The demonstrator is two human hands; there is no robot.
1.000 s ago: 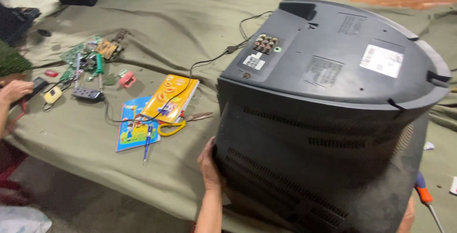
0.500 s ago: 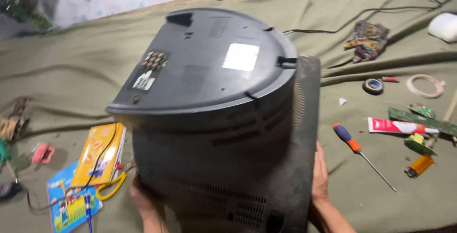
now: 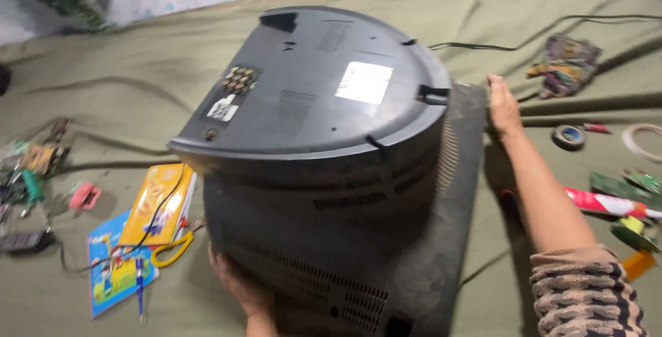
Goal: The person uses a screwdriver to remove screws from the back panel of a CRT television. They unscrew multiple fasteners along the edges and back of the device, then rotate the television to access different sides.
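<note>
With our left hand (image 3: 238, 285) pressed flat under the television (image 3: 324, 165) and right hand (image 3: 503, 106) spread on its far edge, it may slip sideways.

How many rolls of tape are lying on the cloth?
2: a dark tape roll right of the grey television, and a pale ring-shaped tape roll at the right edge. Others may be hidden.

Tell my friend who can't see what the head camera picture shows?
A big dark grey old television lies screen-down on a green cloth, with the person's left hand on its near lower edge and right hand at its far side. Booklets, yellow scissors, tape and small tools lie around.
</note>
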